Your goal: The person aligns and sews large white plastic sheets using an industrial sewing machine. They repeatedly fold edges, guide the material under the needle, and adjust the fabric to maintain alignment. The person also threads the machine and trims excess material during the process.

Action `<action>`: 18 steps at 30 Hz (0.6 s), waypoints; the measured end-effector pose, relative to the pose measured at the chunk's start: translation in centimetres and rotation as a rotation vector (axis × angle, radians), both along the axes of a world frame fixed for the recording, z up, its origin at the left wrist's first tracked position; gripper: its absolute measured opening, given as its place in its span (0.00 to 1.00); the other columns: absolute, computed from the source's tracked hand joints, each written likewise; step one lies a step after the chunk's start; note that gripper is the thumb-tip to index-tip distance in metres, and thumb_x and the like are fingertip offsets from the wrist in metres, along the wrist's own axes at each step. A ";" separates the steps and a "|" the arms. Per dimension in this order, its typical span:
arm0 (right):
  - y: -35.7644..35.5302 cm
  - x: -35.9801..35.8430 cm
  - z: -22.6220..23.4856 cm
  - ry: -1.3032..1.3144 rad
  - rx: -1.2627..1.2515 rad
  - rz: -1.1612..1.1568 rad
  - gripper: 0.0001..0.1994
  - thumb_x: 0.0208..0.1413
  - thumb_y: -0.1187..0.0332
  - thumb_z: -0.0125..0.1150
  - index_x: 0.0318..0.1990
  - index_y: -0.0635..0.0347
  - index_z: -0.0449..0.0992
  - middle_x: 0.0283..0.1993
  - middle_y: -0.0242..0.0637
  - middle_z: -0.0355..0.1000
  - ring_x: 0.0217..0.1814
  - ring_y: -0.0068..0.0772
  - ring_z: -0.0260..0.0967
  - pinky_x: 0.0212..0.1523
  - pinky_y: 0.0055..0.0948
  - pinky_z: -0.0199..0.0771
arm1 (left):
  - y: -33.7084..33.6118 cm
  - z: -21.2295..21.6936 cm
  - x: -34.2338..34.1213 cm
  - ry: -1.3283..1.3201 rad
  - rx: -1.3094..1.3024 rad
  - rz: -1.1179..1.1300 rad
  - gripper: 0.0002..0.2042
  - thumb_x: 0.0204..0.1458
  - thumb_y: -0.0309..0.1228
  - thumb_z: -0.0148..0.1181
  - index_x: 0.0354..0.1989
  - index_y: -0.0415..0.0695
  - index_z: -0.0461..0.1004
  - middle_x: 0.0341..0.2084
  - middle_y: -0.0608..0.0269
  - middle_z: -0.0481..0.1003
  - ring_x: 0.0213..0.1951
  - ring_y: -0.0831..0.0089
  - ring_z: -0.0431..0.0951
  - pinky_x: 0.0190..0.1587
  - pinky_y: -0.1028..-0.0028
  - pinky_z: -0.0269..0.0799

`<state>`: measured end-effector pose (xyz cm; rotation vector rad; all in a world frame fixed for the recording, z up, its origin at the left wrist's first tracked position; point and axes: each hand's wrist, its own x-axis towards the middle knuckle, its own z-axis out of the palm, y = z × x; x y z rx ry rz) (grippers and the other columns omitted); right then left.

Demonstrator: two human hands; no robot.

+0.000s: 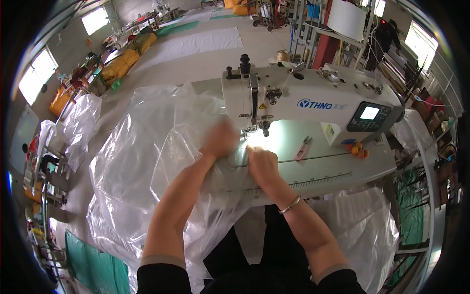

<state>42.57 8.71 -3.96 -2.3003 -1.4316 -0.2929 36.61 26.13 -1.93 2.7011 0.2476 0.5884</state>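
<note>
One blurred left hand (219, 139) just left of the lit needle area (250, 137) of a white sewing machine (289, 93), open or closed state impossible to tell; one right hand (263, 165) with fingers curled in, just in front of the needle area, grip likewise impossible to tell. Clear plastic sheeting (132, 142) across the left of the worktop (320, 161), beneath the left forearm (175, 206) and over the front edge. Right of both hands, pink snips (301, 152) and small orange objects (360, 152) on the worktop.
</note>
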 end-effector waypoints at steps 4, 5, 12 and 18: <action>0.1 0.0 -0.2 -0.009 0.030 0.010 0.09 0.49 0.75 0.56 0.39 0.58 0.77 0.29 0.41 0.75 0.30 0.40 0.76 0.31 0.34 0.77 | 0.1 -0.3 0.2 -0.011 0.017 0.023 0.14 0.51 0.31 0.56 0.44 0.39 0.74 0.45 0.49 0.74 0.51 0.51 0.72 0.53 0.60 0.69; 0.1 0.0 -0.1 -0.006 0.019 0.014 0.10 0.50 0.75 0.56 0.40 0.58 0.77 0.29 0.41 0.75 0.30 0.40 0.76 0.31 0.34 0.77 | 0.3 -0.8 0.1 0.002 0.052 0.041 0.14 0.51 0.32 0.56 0.45 0.39 0.74 0.45 0.49 0.74 0.51 0.52 0.72 0.53 0.60 0.70; 0.2 0.6 -0.6 0.043 -0.008 -0.036 0.13 0.50 0.74 0.55 0.44 0.57 0.79 0.29 0.40 0.76 0.29 0.40 0.76 0.31 0.34 0.76 | 0.5 4.5 -0.8 0.489 0.222 -0.029 0.16 0.54 0.37 0.54 0.46 0.40 0.73 0.40 0.45 0.76 0.45 0.47 0.74 0.51 0.58 0.70; 0.1 0.6 -0.7 0.036 0.122 -0.027 0.03 0.51 0.73 0.55 0.31 0.57 0.76 0.28 0.40 0.76 0.30 0.40 0.77 0.30 0.35 0.77 | 10.6 8.9 -6.0 0.442 0.037 -0.039 0.22 0.59 0.39 0.54 0.60 0.46 0.67 0.59 0.51 0.67 0.61 0.55 0.65 0.63 0.63 0.58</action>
